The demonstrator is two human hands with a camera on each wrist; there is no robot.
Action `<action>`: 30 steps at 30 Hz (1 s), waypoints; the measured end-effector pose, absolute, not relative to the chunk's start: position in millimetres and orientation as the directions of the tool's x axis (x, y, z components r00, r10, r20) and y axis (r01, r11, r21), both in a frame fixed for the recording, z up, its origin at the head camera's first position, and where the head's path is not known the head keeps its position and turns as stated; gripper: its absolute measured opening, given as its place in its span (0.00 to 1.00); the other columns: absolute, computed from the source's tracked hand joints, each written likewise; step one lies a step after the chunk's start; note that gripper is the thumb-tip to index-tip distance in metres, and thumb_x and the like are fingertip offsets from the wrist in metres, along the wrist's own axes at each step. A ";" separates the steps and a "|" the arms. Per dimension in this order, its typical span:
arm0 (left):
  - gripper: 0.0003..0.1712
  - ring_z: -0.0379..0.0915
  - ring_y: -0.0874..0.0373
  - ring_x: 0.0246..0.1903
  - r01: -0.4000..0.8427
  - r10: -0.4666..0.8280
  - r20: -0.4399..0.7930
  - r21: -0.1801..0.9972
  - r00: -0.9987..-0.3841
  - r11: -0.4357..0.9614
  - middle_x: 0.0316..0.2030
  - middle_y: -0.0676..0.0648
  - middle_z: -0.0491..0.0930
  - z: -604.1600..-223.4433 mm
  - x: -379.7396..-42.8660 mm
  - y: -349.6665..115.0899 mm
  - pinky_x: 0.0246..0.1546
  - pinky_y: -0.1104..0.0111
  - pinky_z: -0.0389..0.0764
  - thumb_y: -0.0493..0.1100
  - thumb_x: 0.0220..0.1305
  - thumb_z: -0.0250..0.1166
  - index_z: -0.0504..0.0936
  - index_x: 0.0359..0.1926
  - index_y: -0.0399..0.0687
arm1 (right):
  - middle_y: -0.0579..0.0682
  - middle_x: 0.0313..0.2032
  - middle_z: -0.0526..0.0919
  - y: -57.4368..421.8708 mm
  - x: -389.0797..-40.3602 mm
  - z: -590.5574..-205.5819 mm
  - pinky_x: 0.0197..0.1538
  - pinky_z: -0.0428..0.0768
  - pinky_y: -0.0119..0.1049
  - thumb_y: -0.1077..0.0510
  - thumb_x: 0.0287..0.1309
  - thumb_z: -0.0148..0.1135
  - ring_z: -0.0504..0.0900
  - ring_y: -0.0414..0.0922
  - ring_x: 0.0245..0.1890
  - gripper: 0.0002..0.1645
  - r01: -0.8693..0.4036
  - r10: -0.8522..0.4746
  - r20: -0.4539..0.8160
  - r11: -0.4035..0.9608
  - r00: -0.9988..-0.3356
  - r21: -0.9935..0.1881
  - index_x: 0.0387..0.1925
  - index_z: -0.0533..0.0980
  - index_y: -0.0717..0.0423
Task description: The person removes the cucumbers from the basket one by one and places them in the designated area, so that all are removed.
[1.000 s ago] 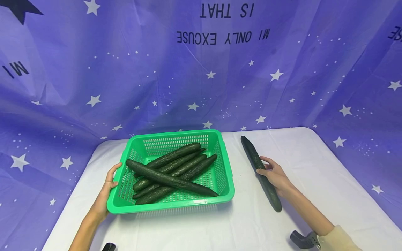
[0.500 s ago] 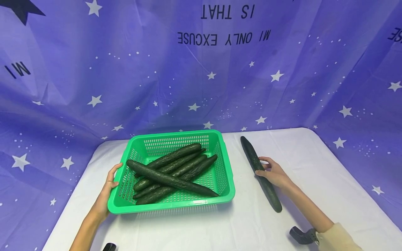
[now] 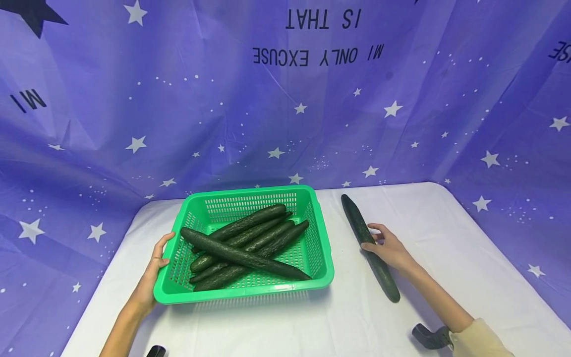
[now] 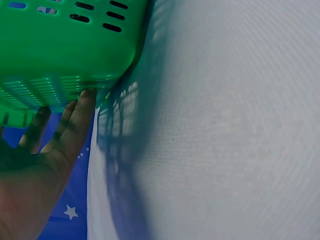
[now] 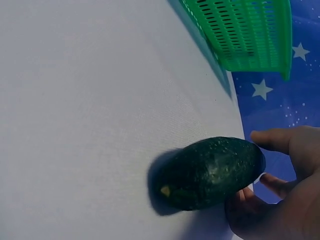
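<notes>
At the right of the head view, a long dark green cucumber (image 3: pixel 382 277) lies slanted on the white tabletop. My right hand (image 3: pixel 392 252) grips it around the middle, thumb on the near side and fingers on the far side. The right wrist view looks at its blunt end, with the cucumber (image 5: pixel 212 172) between thumb and fingers. A green plastic basket (image 3: pixel 250 296) stands left of centre, and my left hand (image 3: pixel 149 277) holds its left rim. In the left wrist view my fingers (image 4: pixel 80 120) reach up against the slotted wall. Several cucumbers lie inside, one cucumber (image 3: pixel 241 255) crosswise on top.
A white cloth covers the table (image 3: pixel 357 327). Behind it and at the sides hangs a purple curtain (image 3: pixel 250 119) with stars and upside-down lettering. A curved black piece (image 3: pixel 430 337) sits by the right sleeve (image 3: pixel 477 339), and another black piece (image 3: pixel 156 351) shows at the bottom left.
Almost nothing differs; the right thumb has slid slightly left across the cucumber. Both hands keep their places, and the whole view has shifted a few pixels.
</notes>
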State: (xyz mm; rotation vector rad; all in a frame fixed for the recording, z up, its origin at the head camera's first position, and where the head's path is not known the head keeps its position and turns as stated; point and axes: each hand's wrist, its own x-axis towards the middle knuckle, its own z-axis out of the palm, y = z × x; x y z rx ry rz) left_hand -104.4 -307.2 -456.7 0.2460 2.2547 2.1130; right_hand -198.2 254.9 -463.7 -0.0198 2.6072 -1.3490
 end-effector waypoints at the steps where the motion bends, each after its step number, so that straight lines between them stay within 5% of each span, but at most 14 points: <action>1: 0.31 0.78 0.54 0.40 0.086 0.143 0.077 0.995 -0.987 0.058 0.59 0.32 0.50 -456.5 -104.3 -307.1 0.34 0.60 0.83 0.42 0.76 0.28 0.46 0.76 0.67 | 0.66 0.57 0.71 255.0 -198.1 -463.0 0.52 0.74 0.51 0.52 0.62 0.67 0.70 0.61 0.58 0.44 0.084 -0.105 -0.176 0.577 -0.979 -0.812 0.73 0.58 0.60; 10: 0.31 0.77 0.54 0.41 0.072 0.145 0.063 0.996 -0.987 0.053 0.60 0.31 0.49 -455.1 -103.8 -306.6 0.35 0.60 0.83 0.42 0.76 0.28 0.45 0.76 0.68 | 0.67 0.59 0.68 253.9 -197.0 -453.0 0.48 0.78 0.42 0.54 0.65 0.65 0.70 0.64 0.60 0.43 0.071 -0.116 -0.148 0.500 -0.982 -0.863 0.73 0.57 0.62; 17: 0.30 0.78 0.52 0.40 0.067 0.144 0.059 0.997 -0.988 0.048 0.60 0.30 0.49 -455.3 -103.6 -306.5 0.35 0.59 0.83 0.42 0.76 0.28 0.45 0.76 0.69 | 0.66 0.59 0.72 235.9 -191.5 -429.5 0.51 0.77 0.41 0.57 0.67 0.62 0.74 0.59 0.56 0.31 -0.060 -0.131 -0.001 0.455 -0.991 -0.889 0.67 0.67 0.62; 23: 0.30 0.78 0.52 0.40 0.064 0.139 0.055 0.996 -0.989 0.058 0.61 0.29 0.49 -455.7 -103.0 -306.2 0.34 0.60 0.83 0.43 0.76 0.28 0.45 0.76 0.69 | 0.64 0.55 0.79 204.6 -181.3 -404.6 0.54 0.77 0.30 0.61 0.67 0.62 0.78 0.58 0.56 0.24 -0.204 -0.261 0.133 0.270 -0.956 -0.941 0.61 0.72 0.65; 30: 0.30 0.78 0.52 0.40 0.069 0.147 0.062 0.997 -0.987 0.046 0.61 0.29 0.48 -456.0 -103.1 -306.9 0.34 0.59 0.83 0.42 0.76 0.28 0.45 0.75 0.69 | 0.61 0.58 0.78 160.9 -167.3 -384.5 0.56 0.78 0.37 0.63 0.66 0.62 0.79 0.55 0.56 0.24 -0.275 -0.498 0.165 0.156 -0.851 -0.949 0.62 0.73 0.65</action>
